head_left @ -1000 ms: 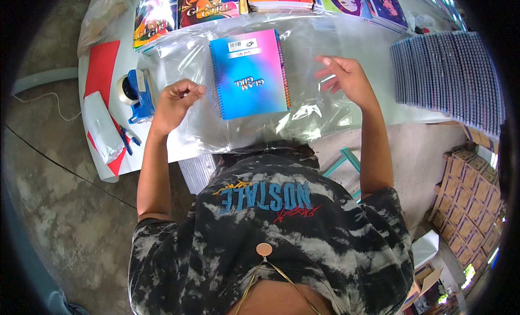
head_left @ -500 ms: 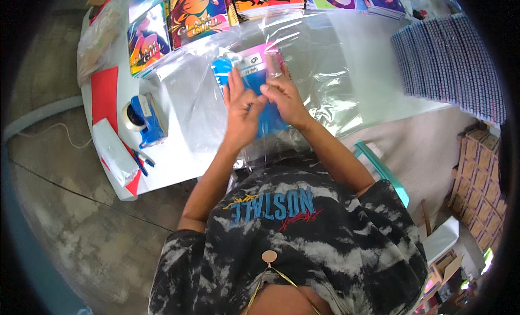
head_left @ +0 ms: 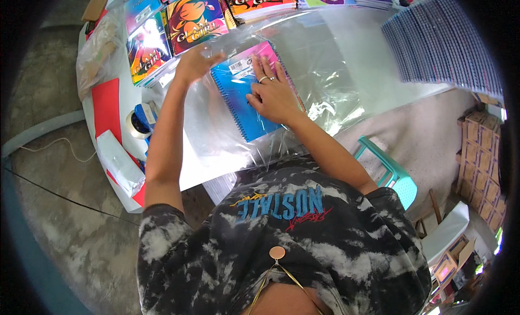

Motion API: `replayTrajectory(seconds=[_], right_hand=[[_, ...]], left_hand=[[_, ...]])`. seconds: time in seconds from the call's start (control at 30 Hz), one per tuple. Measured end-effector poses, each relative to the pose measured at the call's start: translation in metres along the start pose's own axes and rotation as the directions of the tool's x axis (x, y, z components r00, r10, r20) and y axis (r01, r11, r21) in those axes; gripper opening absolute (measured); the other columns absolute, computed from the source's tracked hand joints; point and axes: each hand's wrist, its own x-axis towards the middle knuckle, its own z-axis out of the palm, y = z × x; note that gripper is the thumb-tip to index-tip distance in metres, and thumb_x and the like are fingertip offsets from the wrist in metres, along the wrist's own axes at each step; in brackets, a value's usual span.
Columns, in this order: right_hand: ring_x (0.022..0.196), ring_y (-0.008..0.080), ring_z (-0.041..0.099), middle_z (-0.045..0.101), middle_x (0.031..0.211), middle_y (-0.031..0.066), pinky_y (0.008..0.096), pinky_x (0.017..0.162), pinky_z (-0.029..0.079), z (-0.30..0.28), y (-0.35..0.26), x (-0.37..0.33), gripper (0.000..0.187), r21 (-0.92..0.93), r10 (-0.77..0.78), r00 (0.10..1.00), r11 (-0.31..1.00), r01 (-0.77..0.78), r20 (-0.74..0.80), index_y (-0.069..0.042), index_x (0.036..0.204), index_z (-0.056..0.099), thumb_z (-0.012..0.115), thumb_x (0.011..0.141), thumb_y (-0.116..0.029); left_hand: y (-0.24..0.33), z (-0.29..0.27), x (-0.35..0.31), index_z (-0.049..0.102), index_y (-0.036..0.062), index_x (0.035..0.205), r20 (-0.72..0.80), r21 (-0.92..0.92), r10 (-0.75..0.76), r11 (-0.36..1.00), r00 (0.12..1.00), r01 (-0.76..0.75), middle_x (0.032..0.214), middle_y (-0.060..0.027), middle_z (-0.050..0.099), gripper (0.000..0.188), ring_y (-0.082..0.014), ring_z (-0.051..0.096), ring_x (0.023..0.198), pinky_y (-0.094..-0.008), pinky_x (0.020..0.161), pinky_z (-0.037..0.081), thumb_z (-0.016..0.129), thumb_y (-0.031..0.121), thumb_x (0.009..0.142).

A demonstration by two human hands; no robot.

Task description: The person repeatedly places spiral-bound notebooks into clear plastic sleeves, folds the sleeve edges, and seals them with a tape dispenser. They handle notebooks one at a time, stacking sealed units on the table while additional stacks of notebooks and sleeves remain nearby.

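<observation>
A spiral notebook point(head_left: 230, 101) with a blue and pink cover and a white label lies tilted on the table, on or under a sheet of clear plastic film point(head_left: 325, 60). My right hand point(head_left: 271, 95) rests on the notebook's right half, fingers stretched out and a ring on one of them. Off the notebook's upper left corner is my left hand point(head_left: 196, 66), slightly blurred, its fingers apart and reaching toward the notebook. Whether it touches the film is hard to see. My left forearm partly covers a blue tape dispenser point(head_left: 145, 115).
Stacks of colourful notebooks point(head_left: 197, 17) line the far edge. A tall pile of spiral-bound notebooks point(head_left: 441, 47) stands at right. Red sheets point(head_left: 105, 106) and a clear plastic bag point(head_left: 97, 52) lie at left. A teal stool point(head_left: 398, 179) stands beside the table, near stacked cartons point(head_left: 479, 163).
My left hand has left the notebook and moved up and left. The right hand has flattened onto the cover, now seen more fully. The view has shifted slightly.
</observation>
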Motion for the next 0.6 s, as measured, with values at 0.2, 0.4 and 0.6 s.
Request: replayTrajectory(seconds=[0.2, 0.4, 0.6], right_hand=[[0.137, 0.0345, 0.017, 0.023, 0.146, 0.0185, 0.049, 0.11, 0.008, -0.005, 0.004, 0.001, 0.027, -0.073, 0.032, 0.998, 0.997, -0.027, 0.063, -0.005, 0.076, 0.063, 0.054, 0.083, -0.029], [0.136, 0.0339, 0.019, 0.026, 0.145, 0.0185, 0.0487, 0.11, 0.009, -0.009, 0.017, 0.003, 0.028, -0.084, 0.03, 0.997, 0.996, -0.024, 0.069, -0.005, 0.073, 0.062, 0.054, 0.082, -0.03], [0.133, 0.0358, 0.026, 0.035, 0.14, 0.019, 0.0493, 0.108, 0.014, -0.014, 0.021, -0.002, 0.028, -0.059, -0.03, 0.999, 0.998, 0.029, -0.023, -0.003, 0.067, 0.053, 0.055, 0.082, -0.027]], left_hand=[[0.061, -0.026, 0.045, 0.069, 0.0115, 0.094, -0.34, -0.061, -0.027, 0.998, 0.94, 0.007, 0.084, -0.0131, 0.068, 0.042, -0.0306, 0.065, 0.078, -0.0412, 0.07, 0.049, 0.061, 0.049, 0.076], [0.102, 0.044, 0.03, 0.068, 0.0101, 0.093, -0.085, 0.163, 0.31, 0.942, 0.947, -0.294, 0.084, -0.0147, 0.067, 0.041, -0.0292, 0.065, 0.079, -0.041, 0.07, 0.049, 0.059, 0.047, 0.079], [0.076, -0.012, 0.01, 0.065, 0.0028, 0.09, -0.616, -0.406, -0.124, 0.897, 0.778, -0.178, 0.084, -0.0173, 0.066, 0.044, -0.0283, 0.065, 0.08, -0.0374, 0.072, 0.049, 0.061, 0.046, 0.079]])
